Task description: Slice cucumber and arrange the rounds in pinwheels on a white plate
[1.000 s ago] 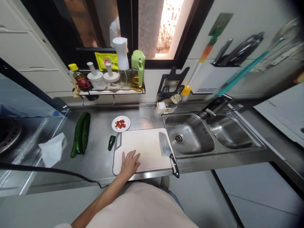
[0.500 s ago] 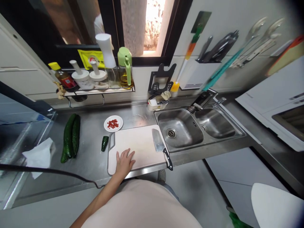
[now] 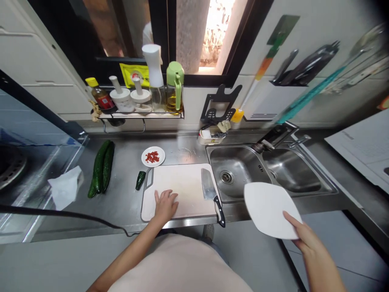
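Plate [image 3: 267, 205], white, is at lower R of frame, pinched at its edge by R hand [image 3: 304, 237]: one digit, prob. thumb, on top, the rest mostly hidden beneath. L hand [image 3: 165, 206] rests on board [image 3: 182, 178], lower ctr, fingers spread; knife [image 3: 209, 184] at board's R side. Step in hand: prob. plate placement. Next move prob. calls for level lowering onto a flat spot.

Shows a double sink [image 3: 246, 166] toward the right end of the worktop [image 3: 124, 170], a caddy [image 3: 209, 140] along the back edge, a bottle rack [image 3: 121, 116] above, and, near the left edge, probably crumpled paper [image 3: 65, 187].
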A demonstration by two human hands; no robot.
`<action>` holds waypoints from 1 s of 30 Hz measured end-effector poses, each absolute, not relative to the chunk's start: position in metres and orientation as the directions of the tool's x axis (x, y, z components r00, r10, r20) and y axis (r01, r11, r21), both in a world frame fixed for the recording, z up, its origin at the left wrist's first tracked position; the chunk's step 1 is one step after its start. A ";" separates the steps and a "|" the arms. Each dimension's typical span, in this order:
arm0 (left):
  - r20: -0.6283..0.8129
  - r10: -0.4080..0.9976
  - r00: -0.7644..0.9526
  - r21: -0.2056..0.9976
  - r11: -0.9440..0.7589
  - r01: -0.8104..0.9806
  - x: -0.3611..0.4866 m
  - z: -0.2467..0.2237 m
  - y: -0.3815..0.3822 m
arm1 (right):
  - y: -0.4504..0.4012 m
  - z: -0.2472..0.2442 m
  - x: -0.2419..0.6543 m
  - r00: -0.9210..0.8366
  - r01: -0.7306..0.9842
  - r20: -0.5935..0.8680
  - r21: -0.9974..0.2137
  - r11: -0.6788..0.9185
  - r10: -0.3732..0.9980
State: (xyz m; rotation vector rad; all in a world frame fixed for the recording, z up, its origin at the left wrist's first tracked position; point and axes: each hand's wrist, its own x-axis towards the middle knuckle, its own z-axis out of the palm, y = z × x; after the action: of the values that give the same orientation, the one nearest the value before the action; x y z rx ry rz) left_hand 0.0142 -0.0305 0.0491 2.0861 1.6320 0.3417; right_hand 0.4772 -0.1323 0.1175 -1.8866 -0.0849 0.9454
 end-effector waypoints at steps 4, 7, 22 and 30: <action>-0.165 0.941 0.297 0.801 -0.048 0.597 0.041 0.049 -0.019 | -0.064 0.101 0.435 0.576 -0.400 -0.638 -0.765 -0.505 0.511; -0.262 0.915 0.308 0.925 0.147 0.350 0.066 0.048 -0.009 | -0.025 0.086 0.402 0.545 -0.388 -0.609 -0.792 -0.470 0.576; -0.478 0.872 0.105 0.846 0.490 -0.211 0.084 0.044 0.067 | 0.095 0.040 0.276 0.489 -0.032 -0.379 -0.908 -0.418 0.785; -0.454 0.891 -0.026 0.872 0.438 -0.217 0.056 0.031 0.112 | 0.133 0.033 0.277 0.167 0.412 -0.338 -0.830 -0.378 0.926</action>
State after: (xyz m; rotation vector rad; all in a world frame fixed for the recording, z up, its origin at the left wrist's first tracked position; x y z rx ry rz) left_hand 0.0557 0.1117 0.0310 0.6810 1.2955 1.0041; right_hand 0.2770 0.1331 0.0331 -1.8775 -1.2627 1.1653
